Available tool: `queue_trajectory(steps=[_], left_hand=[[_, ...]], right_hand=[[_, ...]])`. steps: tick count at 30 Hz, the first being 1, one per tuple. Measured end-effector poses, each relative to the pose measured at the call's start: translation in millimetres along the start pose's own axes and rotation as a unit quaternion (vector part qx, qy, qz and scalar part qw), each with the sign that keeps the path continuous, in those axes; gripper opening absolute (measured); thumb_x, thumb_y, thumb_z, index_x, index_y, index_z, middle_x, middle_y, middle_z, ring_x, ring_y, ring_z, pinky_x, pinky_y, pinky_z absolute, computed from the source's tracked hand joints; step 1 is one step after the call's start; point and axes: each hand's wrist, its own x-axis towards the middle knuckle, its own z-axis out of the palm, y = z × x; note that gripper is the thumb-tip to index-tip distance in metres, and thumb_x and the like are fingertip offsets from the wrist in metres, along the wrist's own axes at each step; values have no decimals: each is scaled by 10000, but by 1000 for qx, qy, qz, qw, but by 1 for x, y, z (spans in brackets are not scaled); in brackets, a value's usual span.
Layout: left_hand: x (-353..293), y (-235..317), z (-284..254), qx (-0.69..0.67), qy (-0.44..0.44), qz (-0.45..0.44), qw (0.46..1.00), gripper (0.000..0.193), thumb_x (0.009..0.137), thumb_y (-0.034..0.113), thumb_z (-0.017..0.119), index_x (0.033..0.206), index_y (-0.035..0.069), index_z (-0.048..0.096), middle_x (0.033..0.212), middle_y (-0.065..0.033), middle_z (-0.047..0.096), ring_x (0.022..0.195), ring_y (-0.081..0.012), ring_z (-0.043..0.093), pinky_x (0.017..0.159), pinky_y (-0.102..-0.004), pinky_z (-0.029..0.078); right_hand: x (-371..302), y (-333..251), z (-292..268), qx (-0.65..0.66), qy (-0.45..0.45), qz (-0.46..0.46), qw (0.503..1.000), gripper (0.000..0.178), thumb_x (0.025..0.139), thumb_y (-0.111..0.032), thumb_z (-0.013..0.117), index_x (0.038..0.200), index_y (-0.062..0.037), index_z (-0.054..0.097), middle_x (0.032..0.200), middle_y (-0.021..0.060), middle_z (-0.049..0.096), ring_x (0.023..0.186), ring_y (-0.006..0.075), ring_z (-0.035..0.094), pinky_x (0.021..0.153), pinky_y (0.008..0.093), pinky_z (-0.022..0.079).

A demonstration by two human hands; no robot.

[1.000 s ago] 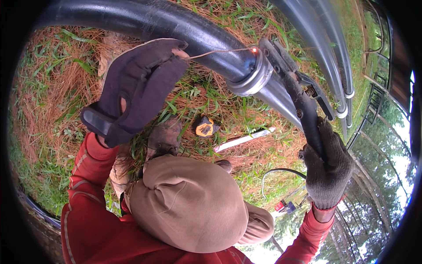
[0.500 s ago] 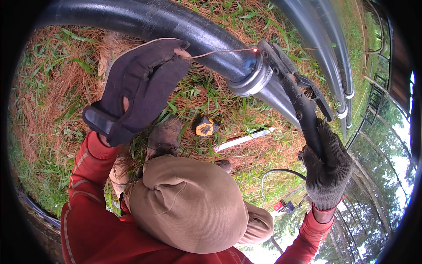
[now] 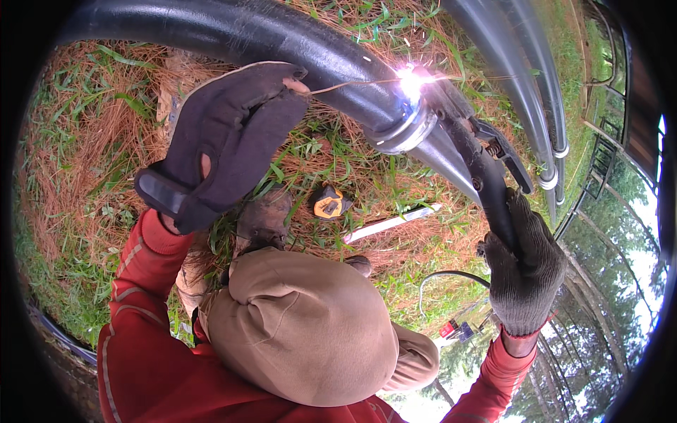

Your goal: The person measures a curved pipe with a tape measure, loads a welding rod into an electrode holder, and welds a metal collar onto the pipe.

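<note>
My left hand (image 3: 229,137), in a dark glove with a torn fingertip, is closed on a thin rod (image 3: 349,84). The rod runs right to a bright white-violet arc (image 3: 411,81) on top of a black pipe (image 3: 282,46), beside its silver collar (image 3: 403,135). In a grey knit glove, my right hand (image 3: 529,271) grips the dark handle of a welding electrode holder (image 3: 483,158). The holder's jaws are at the arc, and glare hides their tip. A thin line shows beyond the jaws to the right.
On the grass and pine needles lie a yellow-black tape measure (image 3: 328,202) and a white strip (image 3: 392,223). More dark pipes (image 3: 518,77) run along the right. A black cable (image 3: 451,273) loops near my right hand. My covered knee (image 3: 310,317) is below.
The small red glow at the rod's end has become a bright arc with sparks flying off it. The electrode holder's jaws have dipped slightly; both hands hardly moved.
</note>
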Motion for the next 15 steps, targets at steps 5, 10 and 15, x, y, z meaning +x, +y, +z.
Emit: queue_trajectory(steps=[5,10,15], left_hand=[[3,9,4,-2,-3,-26,1000,290,1038,24,683,1322,-19,724,1168,-63,783,1018,-114,714,925,-285,596],[2,4,-2,-79,-9,-30,996,303,1028,47,712,1325,-14,725,1155,-52,782,1006,-97,706,899,-265,592],[-2,-10,-2,-91,27,24,995,322,1028,64,725,1339,-19,716,1172,-45,776,1017,-93,704,897,-264,588]], right_hand=[[3,-9,2,43,7,31,999,549,820,62,777,1364,34,714,1246,247,770,1098,329,789,943,396,606],[1,-6,-1,42,28,28,998,530,821,77,753,1349,38,717,1220,240,776,1070,290,791,918,380,607],[3,-7,1,52,11,53,997,523,812,86,733,1333,39,724,1208,246,778,1069,296,791,918,381,603]])
